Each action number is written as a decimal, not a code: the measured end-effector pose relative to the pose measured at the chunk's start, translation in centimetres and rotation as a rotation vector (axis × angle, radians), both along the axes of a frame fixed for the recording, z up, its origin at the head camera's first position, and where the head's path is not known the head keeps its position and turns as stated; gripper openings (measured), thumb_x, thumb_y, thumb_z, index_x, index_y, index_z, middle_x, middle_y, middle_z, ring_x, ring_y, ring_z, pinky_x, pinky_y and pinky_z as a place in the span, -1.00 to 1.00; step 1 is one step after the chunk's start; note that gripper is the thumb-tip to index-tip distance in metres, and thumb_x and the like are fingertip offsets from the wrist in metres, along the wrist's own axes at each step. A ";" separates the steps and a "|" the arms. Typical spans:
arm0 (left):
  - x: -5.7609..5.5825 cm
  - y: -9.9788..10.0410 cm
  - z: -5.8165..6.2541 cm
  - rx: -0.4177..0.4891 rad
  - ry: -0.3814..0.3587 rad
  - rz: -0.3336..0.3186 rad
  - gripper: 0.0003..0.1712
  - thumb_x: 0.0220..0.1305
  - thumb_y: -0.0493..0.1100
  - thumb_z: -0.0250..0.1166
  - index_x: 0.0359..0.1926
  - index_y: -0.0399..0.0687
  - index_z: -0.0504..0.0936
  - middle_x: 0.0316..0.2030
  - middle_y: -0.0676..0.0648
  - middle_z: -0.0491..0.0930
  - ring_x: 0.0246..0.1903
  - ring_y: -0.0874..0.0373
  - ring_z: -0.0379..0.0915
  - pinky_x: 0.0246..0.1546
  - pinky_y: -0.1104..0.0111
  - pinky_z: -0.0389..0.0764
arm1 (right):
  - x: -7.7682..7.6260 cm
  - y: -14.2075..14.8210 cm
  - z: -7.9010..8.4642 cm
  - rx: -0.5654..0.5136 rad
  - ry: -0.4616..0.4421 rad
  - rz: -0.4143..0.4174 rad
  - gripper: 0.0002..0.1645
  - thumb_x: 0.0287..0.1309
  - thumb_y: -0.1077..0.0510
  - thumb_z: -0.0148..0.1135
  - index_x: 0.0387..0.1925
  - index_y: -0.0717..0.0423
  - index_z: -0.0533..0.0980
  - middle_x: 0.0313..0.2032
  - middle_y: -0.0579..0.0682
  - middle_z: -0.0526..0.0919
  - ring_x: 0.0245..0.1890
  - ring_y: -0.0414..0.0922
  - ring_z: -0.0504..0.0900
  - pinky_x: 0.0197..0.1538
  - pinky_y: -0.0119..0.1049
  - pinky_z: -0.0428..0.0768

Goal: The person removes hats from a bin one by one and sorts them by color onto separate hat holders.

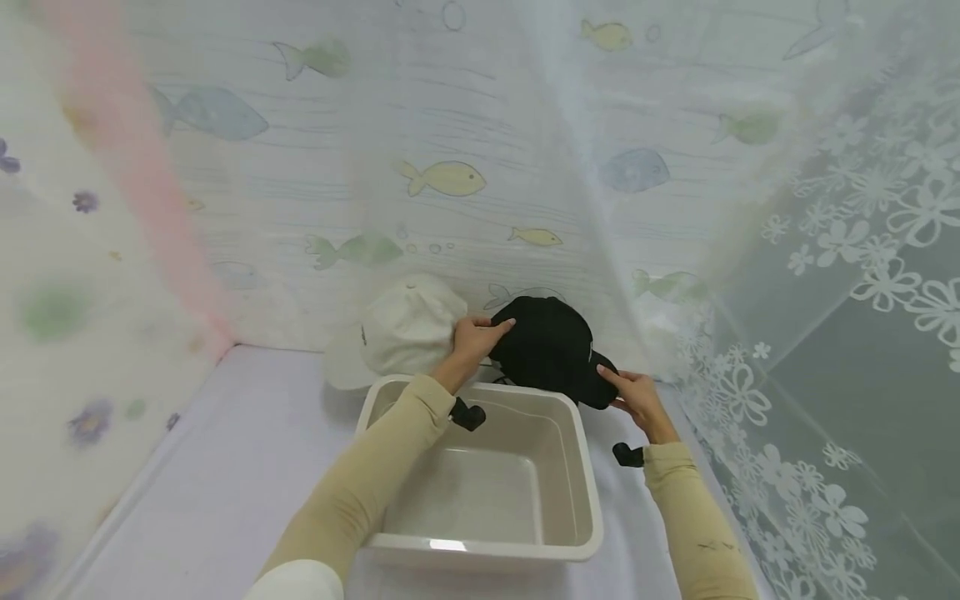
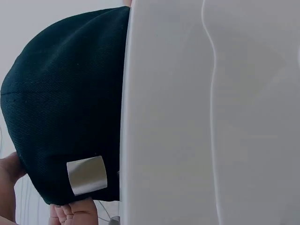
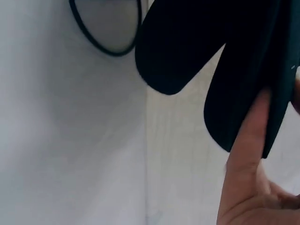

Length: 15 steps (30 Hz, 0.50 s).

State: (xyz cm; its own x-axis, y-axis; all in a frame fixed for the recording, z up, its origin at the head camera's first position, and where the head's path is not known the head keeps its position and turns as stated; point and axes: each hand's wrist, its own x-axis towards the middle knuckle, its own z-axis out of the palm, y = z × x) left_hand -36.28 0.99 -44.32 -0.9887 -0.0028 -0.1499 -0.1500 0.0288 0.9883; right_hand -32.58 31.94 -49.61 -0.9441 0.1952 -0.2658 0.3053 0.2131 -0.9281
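Both hands hold a black baseball cap [image 1: 543,346] just behind the far rim of a beige plastic bin [image 1: 588,500]. My left hand [image 1: 474,340] grips the back of its crown, thumb on the near side. A shiny square patch [image 2: 87,175] shows on the dark cap [image 2: 65,84] in the left wrist view, near the fingertips [image 2: 83,213]. The right hand [image 1: 639,400] pinches the brim at the right. In the right wrist view, one finger [image 3: 251,136] lies along the brim [image 3: 234,103], and a second dark rounded flap [image 3: 173,56] hangs beside it.
A white cap [image 1: 416,325] sits left of the black one against the fish-print curtain [image 1: 450,100]. A black cord loop [image 3: 112,52] lies near the dark flap. Sheer flowered curtain [image 1: 825,350] hangs at the right, and a pale cloth [image 1: 262,433] covers the surface.
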 end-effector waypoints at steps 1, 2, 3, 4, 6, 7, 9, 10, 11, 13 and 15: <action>0.0 0.0 0.0 0.002 -0.001 0.001 -0.31 0.29 0.05 0.43 0.22 -0.36 0.47 0.27 -0.33 0.40 0.26 -0.20 0.39 0.26 0.04 0.51 | 0.0 0.0 0.0 0.007 0.001 -0.001 -0.15 0.34 -0.09 0.32 0.32 0.50 0.31 -0.23 -0.08 0.52 -0.40 -0.36 0.60 -0.24 -0.50 0.68; 0.0 0.1 0.0 0.003 0.002 0.005 -0.30 0.28 0.05 0.44 0.22 -0.36 0.46 0.27 -0.34 0.40 0.26 -0.20 0.39 0.27 0.04 0.51 | 0.0 0.1 0.2 0.011 0.002 -0.006 -0.17 0.33 -0.10 0.33 0.30 0.49 0.33 -0.25 -0.09 0.52 -0.41 -0.35 0.59 -0.24 -0.50 0.68; 0.0 0.1 -0.1 0.004 0.006 0.009 -0.30 0.28 0.05 0.45 0.22 -0.36 0.46 0.26 -0.34 0.40 0.25 -0.20 0.39 0.26 0.04 0.52 | 0.0 0.2 0.2 0.017 0.003 -0.010 -0.16 0.32 -0.10 0.33 0.31 0.48 0.32 -0.24 -0.09 0.52 -0.41 -0.36 0.59 -0.24 -0.51 0.67; 0.0 0.2 -0.2 0.000 0.014 0.012 -0.30 0.27 0.05 0.45 0.21 -0.36 0.47 0.25 -0.34 0.41 0.24 -0.20 0.41 0.25 0.05 0.53 | 0.1 0.2 0.2 0.022 0.004 -0.017 -0.16 0.31 -0.11 0.34 0.31 0.46 0.32 -0.23 -0.09 0.52 -0.41 -0.36 0.58 -0.25 -0.51 0.67; 0.0 0.3 -0.5 -0.007 0.023 0.026 -0.32 0.27 0.04 0.46 0.19 -0.35 0.47 0.23 -0.34 0.43 0.21 -0.19 0.43 0.21 0.05 0.55 | 0.2 0.4 0.2 0.028 0.000 -0.023 -0.15 0.30 -0.12 0.36 0.30 0.45 0.33 -0.20 -0.07 0.51 -0.41 -0.35 0.57 -0.25 -0.51 0.66; 0.0 0.4 -0.6 -0.013 0.026 0.032 -0.33 0.27 0.03 0.46 0.19 -0.35 0.48 0.21 -0.34 0.44 0.18 -0.19 0.45 0.19 0.05 0.56 | 0.3 0.5 0.2 0.026 -0.004 -0.026 -0.13 0.29 -0.11 0.36 0.33 0.45 0.31 -0.17 -0.05 0.50 -0.40 -0.35 0.57 -0.25 -0.51 0.66; 0.0 0.6 -0.7 -0.026 0.029 0.042 -0.34 0.28 0.02 0.46 0.18 -0.35 0.49 0.18 -0.34 0.46 0.14 -0.19 0.48 0.15 0.06 0.59 | 0.4 0.5 0.0 0.018 -0.013 -0.039 -0.13 0.28 -0.10 0.38 0.32 0.45 0.32 -0.13 -0.01 0.49 -0.40 -0.35 0.57 -0.25 -0.50 0.67; 0.0 0.7 -0.8 -0.035 0.031 0.050 -0.35 0.28 0.02 0.46 0.18 -0.35 0.49 0.18 -0.33 0.47 0.13 -0.18 0.49 0.14 0.06 0.60 | 0.5 0.5 0.0 0.016 -0.019 -0.042 -0.12 0.27 -0.11 0.39 0.33 0.44 0.31 -0.09 0.02 0.49 -0.39 -0.35 0.57 -0.24 -0.50 0.67; 0.0 0.8 -0.7 -0.045 0.033 0.059 -0.34 0.28 0.02 0.46 0.19 -0.35 0.49 0.16 -0.33 0.48 0.12 -0.18 0.51 0.12 0.06 0.61 | 0.5 0.5 -0.1 0.012 -0.024 -0.033 -0.10 0.28 -0.11 0.38 0.35 0.46 0.29 -0.04 0.07 0.49 -0.37 -0.35 0.58 -0.22 -0.48 0.68; 0.1 1.0 -0.7 -0.063 0.038 0.070 -0.35 0.29 0.02 0.45 0.18 -0.36 0.50 0.14 -0.34 0.50 0.09 -0.19 0.52 0.10 0.06 0.62 | 0.4 0.5 -0.2 0.012 -0.033 -0.023 -0.07 0.28 -0.12 0.37 0.38 0.46 0.27 0.05 0.13 0.47 -0.35 -0.36 0.60 -0.18 -0.48 0.69; 0.2 1.1 -0.6 -0.085 0.039 0.078 -0.35 0.29 0.02 0.45 0.18 -0.37 0.50 0.13 -0.34 0.51 0.08 -0.19 0.53 0.08 0.06 0.62 | 0.3 0.5 -0.3 0.016 -0.035 -0.022 -0.06 0.26 -0.13 0.39 0.37 0.46 0.29 0.08 0.17 0.49 -0.35 -0.35 0.60 -0.18 -0.46 0.70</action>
